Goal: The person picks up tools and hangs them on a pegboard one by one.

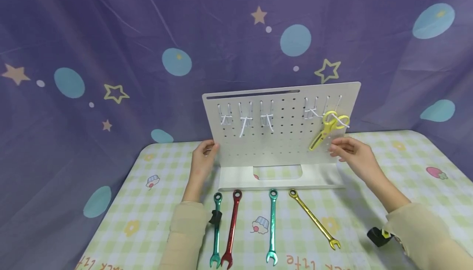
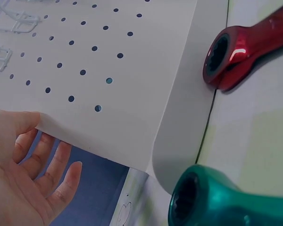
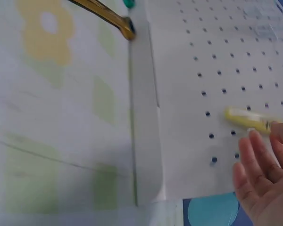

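Note:
A white pegboard [image 1: 258, 147] stands upright on its base at the middle of the table. My left hand [image 1: 204, 159] is at its left edge, thumb on the front side and fingers behind, pinching that edge in the left wrist view. Yellow-handled scissors [image 1: 327, 129] hang tilted from a hook on the board's right side. Next to them, my right hand [image 1: 352, 155] is at the right edge, its fingers loosely bent. In the right wrist view its fingertips overlap the blurred yellow scissors [image 3: 250, 118], with nothing gripped.
White wire hooks [image 1: 245, 119] line the board's upper part. In front of the base lie a teal wrench [image 1: 216, 237], a red wrench [image 1: 233, 229], another teal wrench [image 1: 272, 225] and a gold wrench [image 1: 314, 219]. A checked cloth [image 1: 148, 220] covers the table; a purple curtain [image 1: 229, 28] hangs behind.

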Motion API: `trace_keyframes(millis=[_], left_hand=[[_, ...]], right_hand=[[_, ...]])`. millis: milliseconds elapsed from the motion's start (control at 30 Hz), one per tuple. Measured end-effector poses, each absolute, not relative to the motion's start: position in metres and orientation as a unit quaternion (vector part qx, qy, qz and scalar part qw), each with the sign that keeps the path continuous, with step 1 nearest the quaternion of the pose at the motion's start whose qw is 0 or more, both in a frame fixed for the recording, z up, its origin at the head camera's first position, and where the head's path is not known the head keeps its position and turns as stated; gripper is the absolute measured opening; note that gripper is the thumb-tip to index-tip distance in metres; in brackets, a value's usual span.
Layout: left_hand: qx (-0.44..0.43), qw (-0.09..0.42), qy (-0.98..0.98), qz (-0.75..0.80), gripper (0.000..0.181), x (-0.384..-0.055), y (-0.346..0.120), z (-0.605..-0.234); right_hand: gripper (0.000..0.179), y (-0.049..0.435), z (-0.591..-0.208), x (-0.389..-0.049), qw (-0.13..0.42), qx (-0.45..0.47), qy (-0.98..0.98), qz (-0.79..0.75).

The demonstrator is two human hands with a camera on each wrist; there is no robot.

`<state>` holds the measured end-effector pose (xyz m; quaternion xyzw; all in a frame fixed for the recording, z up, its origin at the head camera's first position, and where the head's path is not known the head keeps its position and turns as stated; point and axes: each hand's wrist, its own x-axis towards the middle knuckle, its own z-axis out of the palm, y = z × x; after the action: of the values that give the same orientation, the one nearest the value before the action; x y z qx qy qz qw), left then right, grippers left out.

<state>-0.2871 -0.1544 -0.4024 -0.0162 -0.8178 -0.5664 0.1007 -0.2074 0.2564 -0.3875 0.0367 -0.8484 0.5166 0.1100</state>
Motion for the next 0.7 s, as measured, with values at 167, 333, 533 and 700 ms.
trace_keyframes(millis=[167, 333, 533, 700], left_hand=[[-0.023, 0.101, -0.817, -0.567, 0.032, -0.287, -0.154, -0.402], [-0.021, 0.100, -0.818, -0.567, 0.032, -0.287, -0.154, -0.402], [-0.017, 0.102, -0.817, -0.567, 0.032, -0.285, -0.155, -0.402], [-0.014, 0.104, -0.817, -0.567, 0.032, -0.285, -0.154, -0.402]], right_hand=[[0.027, 0.244, -0.394, -0.191, 0.085, 0.078, -0.874, 0.472], [0.021, 0.232, -0.400, -0.175, 0.049, 0.102, -0.885, 0.451], [0.018, 0.227, -0.408, -0.161, -0.010, 0.129, -0.902, 0.411], [0.024, 0.228, -0.413, -0.151, -0.065, 0.142, -0.906, 0.394]])
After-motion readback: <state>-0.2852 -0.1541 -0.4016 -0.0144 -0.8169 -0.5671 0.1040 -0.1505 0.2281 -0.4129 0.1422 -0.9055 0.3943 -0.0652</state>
